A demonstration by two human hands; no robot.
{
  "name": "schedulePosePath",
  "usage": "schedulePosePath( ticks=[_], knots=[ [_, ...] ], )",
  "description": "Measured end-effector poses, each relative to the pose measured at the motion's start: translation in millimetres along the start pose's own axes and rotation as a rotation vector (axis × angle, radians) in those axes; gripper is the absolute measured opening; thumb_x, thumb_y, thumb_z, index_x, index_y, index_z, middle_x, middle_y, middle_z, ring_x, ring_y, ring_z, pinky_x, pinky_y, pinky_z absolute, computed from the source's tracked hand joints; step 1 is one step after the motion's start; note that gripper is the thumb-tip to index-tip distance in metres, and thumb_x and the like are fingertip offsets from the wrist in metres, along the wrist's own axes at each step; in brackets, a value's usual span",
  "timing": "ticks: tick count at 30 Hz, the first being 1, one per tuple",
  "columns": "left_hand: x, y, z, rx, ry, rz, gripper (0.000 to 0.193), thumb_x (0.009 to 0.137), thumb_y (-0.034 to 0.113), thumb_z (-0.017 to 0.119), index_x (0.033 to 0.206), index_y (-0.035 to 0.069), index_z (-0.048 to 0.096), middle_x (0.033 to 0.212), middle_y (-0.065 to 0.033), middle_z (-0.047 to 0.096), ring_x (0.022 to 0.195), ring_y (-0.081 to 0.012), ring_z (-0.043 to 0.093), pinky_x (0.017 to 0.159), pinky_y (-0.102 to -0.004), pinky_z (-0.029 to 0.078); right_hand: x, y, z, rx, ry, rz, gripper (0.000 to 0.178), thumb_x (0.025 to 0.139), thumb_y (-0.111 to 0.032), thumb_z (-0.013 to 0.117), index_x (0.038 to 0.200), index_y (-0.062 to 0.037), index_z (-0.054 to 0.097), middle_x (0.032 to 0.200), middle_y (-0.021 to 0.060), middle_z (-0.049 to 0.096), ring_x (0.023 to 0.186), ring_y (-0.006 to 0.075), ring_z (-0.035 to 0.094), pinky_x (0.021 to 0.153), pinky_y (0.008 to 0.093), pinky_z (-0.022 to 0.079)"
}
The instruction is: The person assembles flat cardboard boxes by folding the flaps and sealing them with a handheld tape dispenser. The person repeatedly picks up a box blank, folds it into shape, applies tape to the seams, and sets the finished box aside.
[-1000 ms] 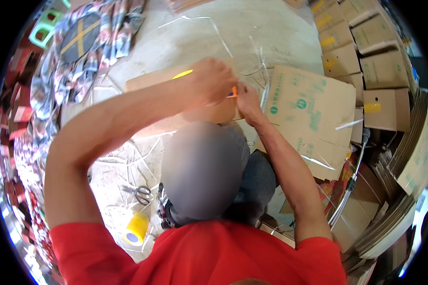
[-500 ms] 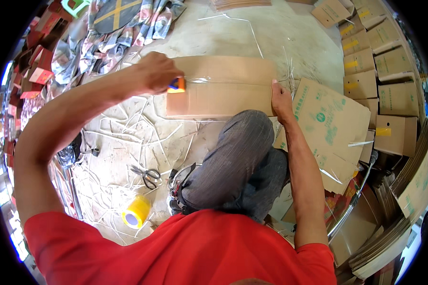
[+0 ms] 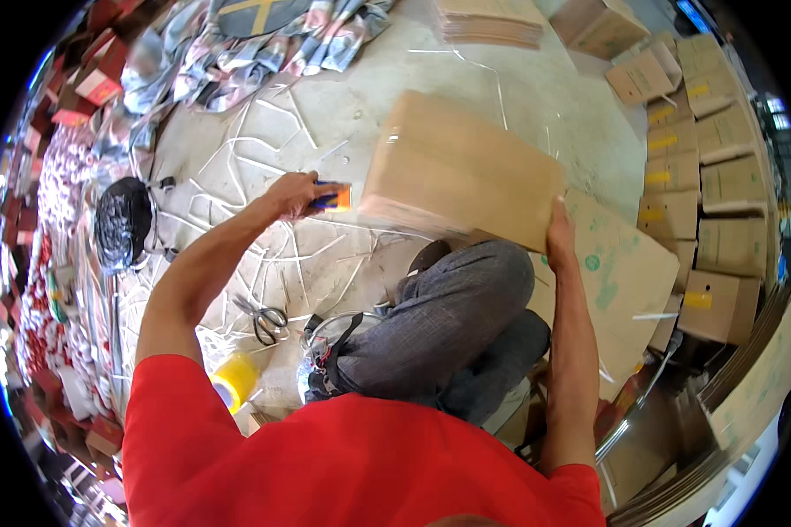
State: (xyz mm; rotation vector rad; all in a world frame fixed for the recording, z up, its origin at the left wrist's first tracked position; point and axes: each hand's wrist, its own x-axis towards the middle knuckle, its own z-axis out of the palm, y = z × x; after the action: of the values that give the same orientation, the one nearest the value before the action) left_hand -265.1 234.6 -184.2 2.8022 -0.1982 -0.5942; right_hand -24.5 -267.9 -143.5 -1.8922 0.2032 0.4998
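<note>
A brown cardboard box (image 3: 461,167) is tilted over the floor in front of my knees, its edges blurred by motion. My right hand (image 3: 561,235) grips its near right corner, thumb up along the edge. Just off the box's left side, my left hand (image 3: 295,195) is closed round a blue and orange tape dispenser (image 3: 332,197). A small gap separates the dispenser from the box. Beneath my right forearm lies a flattened cardboard sheet (image 3: 624,272) with green print.
Black-handled scissors (image 3: 266,321) and a yellow tape roll (image 3: 235,379) lie on the floor among white strap scraps (image 3: 272,255). Stacked boxes (image 3: 729,184) line the right side. A flat cardboard stack (image 3: 490,22) is at the back, a black bag (image 3: 123,224) at left.
The box has turned and tilted, moving right with my right hand on it. My left hand and the tape dispenser have come away from its taped face and dropped nearer to me.
</note>
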Motion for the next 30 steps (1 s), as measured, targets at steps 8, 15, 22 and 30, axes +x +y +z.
schedulePosePath(
  ticks=[8,15,22,30],
  knots=[
    [-24,48,38,-0.315,0.215,-0.176,0.074,0.091,0.045,0.074,0.158,0.038,0.043,0.094,-0.0206,0.065,0.085,-0.0440,0.067,0.078,-0.0527,0.053,4,40,-67,0.161,0.048,0.091,0.069,0.111,-0.057,0.037,0.142,0.0017,0.055,0.131,0.0133,0.065,0.114,0.0231,0.065,0.095,0.0374,0.053],
    [-41,62,7,-0.510,0.572,-0.223,0.075,0.089,0.033,0.080,0.156,0.023,0.050,0.096,-0.0208,0.068,0.087,-0.0411,0.067,0.080,-0.0485,0.054,17,24,-51,0.043,0.070,-0.004,0.068,0.110,-0.055,0.039,0.135,0.0043,0.060,0.123,0.0126,0.068,0.106,0.0214,0.066,0.091,0.0367,0.053],
    [-81,87,-85,-0.635,0.718,-0.091,0.073,0.089,0.022,0.082,0.155,0.015,0.051,0.111,-0.0198,0.071,0.096,-0.0348,0.070,0.089,-0.0419,0.056,15,-18,7,-0.160,0.053,-0.177,0.064,0.109,-0.050,0.045,0.117,0.0097,0.067,0.105,0.0163,0.071,0.094,0.0235,0.063,0.084,0.0375,0.051],
    [-85,113,-183,-0.749,0.421,0.018,0.070,0.092,0.015,0.080,0.155,0.013,0.051,0.137,-0.0112,0.068,0.116,-0.0169,0.065,0.108,-0.0352,0.050,45,-34,33,-0.273,0.105,-0.385,0.053,0.105,-0.042,0.053,0.094,0.0076,0.068,0.080,0.0230,0.065,0.076,0.0266,0.059,0.076,0.0433,0.048]
  ],
)
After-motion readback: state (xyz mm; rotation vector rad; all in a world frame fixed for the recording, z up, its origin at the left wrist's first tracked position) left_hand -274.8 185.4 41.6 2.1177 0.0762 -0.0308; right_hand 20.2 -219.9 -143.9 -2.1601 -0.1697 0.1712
